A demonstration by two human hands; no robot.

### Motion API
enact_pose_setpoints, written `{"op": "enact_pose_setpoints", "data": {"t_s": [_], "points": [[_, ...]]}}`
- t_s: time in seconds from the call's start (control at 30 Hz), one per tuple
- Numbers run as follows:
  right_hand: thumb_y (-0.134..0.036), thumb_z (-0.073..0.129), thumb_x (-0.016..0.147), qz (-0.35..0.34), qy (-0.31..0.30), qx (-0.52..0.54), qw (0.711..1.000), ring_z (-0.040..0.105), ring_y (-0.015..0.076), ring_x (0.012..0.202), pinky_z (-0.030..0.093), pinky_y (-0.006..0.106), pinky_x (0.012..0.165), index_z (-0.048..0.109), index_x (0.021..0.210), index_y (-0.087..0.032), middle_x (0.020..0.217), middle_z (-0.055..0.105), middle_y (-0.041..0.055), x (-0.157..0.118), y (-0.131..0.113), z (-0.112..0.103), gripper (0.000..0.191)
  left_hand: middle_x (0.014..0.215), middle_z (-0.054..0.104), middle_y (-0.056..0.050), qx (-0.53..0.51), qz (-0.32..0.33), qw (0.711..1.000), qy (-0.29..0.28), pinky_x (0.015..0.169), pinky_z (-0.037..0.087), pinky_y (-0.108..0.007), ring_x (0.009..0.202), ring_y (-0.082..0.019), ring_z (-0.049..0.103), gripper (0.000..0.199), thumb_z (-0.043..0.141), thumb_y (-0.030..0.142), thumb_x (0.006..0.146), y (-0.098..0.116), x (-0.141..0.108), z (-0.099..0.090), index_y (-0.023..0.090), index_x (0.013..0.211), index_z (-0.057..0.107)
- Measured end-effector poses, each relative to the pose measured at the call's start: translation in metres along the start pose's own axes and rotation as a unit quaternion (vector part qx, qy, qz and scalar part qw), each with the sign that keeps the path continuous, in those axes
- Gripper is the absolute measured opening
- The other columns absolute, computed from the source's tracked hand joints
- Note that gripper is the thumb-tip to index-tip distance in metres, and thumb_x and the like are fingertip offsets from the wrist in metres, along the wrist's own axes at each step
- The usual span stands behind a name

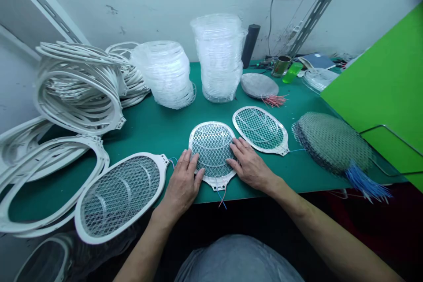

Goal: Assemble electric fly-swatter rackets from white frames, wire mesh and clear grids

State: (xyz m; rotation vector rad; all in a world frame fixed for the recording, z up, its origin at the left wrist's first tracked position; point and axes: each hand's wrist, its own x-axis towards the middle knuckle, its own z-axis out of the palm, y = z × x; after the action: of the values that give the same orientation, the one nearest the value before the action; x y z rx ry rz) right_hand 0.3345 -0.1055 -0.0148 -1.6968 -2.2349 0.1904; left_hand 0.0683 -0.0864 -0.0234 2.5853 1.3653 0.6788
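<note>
A white oval racket frame (195, 135) with silver mesh lies on the green table in front of me. Red and blue wires hang from its neck over the table edge. My left hand (180, 183) rests along its left rim, thumb stretched toward the mesh, fingers extended. My right hand (251, 165) lies on the right rim with fingers spread across rim and mesh. A second meshed frame (261, 128) lies just beyond the right hand, a blue wire at its neck. Left of my left hand is another meshed frame (120, 196). The hands' undersides are hidden.
Piled white frames (79, 83) and loose ones (53, 180) occupy the left. Stacks of clear plastic rings (165, 75) (218, 57) stand behind. At right are blue-wired mesh sheets (333, 141), a grey red-wired mesh stack (259, 85) and a green board (380, 83).
</note>
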Motion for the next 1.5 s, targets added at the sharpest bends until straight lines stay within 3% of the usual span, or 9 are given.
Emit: {"op": "enact_pose_setpoints", "data": {"t_s": [0.37,0.6,0.7,0.8,0.93,1.1,1.17,1.3,1.5], "points": [[-0.045,0.044,0.106,-0.004,0.025,0.008,1.0,0.033,0.0398,0.152,0.037,0.063,0.12,0.053,0.149,-0.01,0.158,0.045,0.021,-0.002,0.003,0.007,0.056,0.157,0.048,-0.021,-0.025,-0.019,0.999,-0.015,0.117,0.042,-0.058,0.15,-0.036,0.038,0.049,0.047,0.04,0.105,0.002,-0.001,-0.004,0.015,0.148,0.048],[-0.044,0.047,0.106,0.0,0.003,-0.019,1.0,0.031,0.0395,0.152,0.034,0.058,0.123,0.054,0.148,-0.004,0.158,0.045,0.0218,0.004,-0.004,-0.002,0.058,0.155,0.05,-0.019,-0.088,-0.044,0.995,0.034,0.119,0.035,-0.065,0.148,-0.037,0.042,0.051,0.05,0.043,0.103,0.0,0.006,-0.003,0.02,0.149,0.05],[-0.046,0.046,0.106,0.004,0.007,-0.015,1.0,0.03,0.0392,0.153,0.034,0.059,0.122,0.053,0.148,-0.005,0.159,0.043,0.0223,0.005,-0.003,-0.003,0.059,0.152,0.054,-0.016,-0.156,-0.092,0.981,0.068,0.115,0.042,-0.063,0.143,-0.038,0.049,0.054,0.059,0.047,0.098,0.011,0.013,-0.008,0.024,0.146,0.053],[-0.048,0.044,0.106,0.002,0.01,-0.005,1.0,0.03,0.0384,0.153,0.035,0.06,0.122,0.05,0.15,-0.007,0.16,0.042,0.0216,0.004,-0.002,-0.004,0.061,0.147,0.059,-0.014,-0.303,-0.206,0.924,0.11,0.104,0.056,-0.054,0.131,-0.035,0.061,0.061,0.069,0.045,0.092,0.024,0.023,-0.013,0.029,0.149,0.05],[-0.051,0.04,0.107,0.009,0.004,-0.001,1.0,0.029,0.0375,0.154,0.034,0.058,0.123,0.048,0.152,-0.007,0.161,0.041,0.0206,0.004,-0.002,-0.006,0.063,0.138,0.063,-0.011,-0.478,-0.341,0.788,0.186,0.098,0.061,-0.043,0.111,-0.025,0.073,0.083,0.082,0.03,0.082,0.031,0.041,-0.009,0.031,0.154,0.04],[-0.047,0.042,0.107,0.006,0.003,0.02,1.0,0.03,0.0385,0.153,0.032,0.06,0.123,0.05,0.151,-0.007,0.16,0.042,0.0209,0.003,-0.002,-0.005,0.06,0.106,0.074,-0.009,-0.578,-0.436,0.672,0.156,0.09,0.064,-0.035,0.089,-0.018,0.076,0.041,0.079,0.015,0.08,0.031,0.055,-0.005,0.016,0.119,0.067],[-0.046,0.043,0.107,0.007,0.023,0.046,0.999,0.031,0.0374,0.153,0.032,0.061,0.123,0.051,0.15,-0.009,0.16,0.043,0.0204,0.001,-0.001,-0.004,0.057,0.098,0.075,-0.007,-0.595,-0.436,0.656,0.158,0.087,0.064,-0.033,0.084,-0.017,0.076,0.034,0.082,0.015,0.076,0.031,0.054,-0.01,0.014,0.107,0.07],[-0.044,0.038,0.109,0.022,0.061,0.116,0.991,0.034,0.033,0.152,0.037,0.057,0.122,0.046,0.154,-0.011,0.159,0.044,0.0202,-0.004,0.002,-0.003,0.057,0.091,0.075,-0.004,-0.623,-0.377,0.661,0.183,0.084,0.063,-0.035,0.08,-0.017,0.074,0.041,0.09,0.025,0.065,0.025,0.053,-0.025,0.014,0.1,0.071],[-0.044,0.039,0.108,0.017,0.034,0.097,0.995,0.033,0.0344,0.152,0.037,0.057,0.122,0.048,0.153,-0.009,0.156,0.049,0.0195,-0.01,0.002,-0.006,0.058,0.09,0.073,0.0,-0.621,-0.341,0.659,0.255,0.087,0.061,-0.035,0.087,-0.017,0.072,0.033,0.088,0.022,0.064,0.0,0.054,-0.056,0.018,0.092,0.071]]}}
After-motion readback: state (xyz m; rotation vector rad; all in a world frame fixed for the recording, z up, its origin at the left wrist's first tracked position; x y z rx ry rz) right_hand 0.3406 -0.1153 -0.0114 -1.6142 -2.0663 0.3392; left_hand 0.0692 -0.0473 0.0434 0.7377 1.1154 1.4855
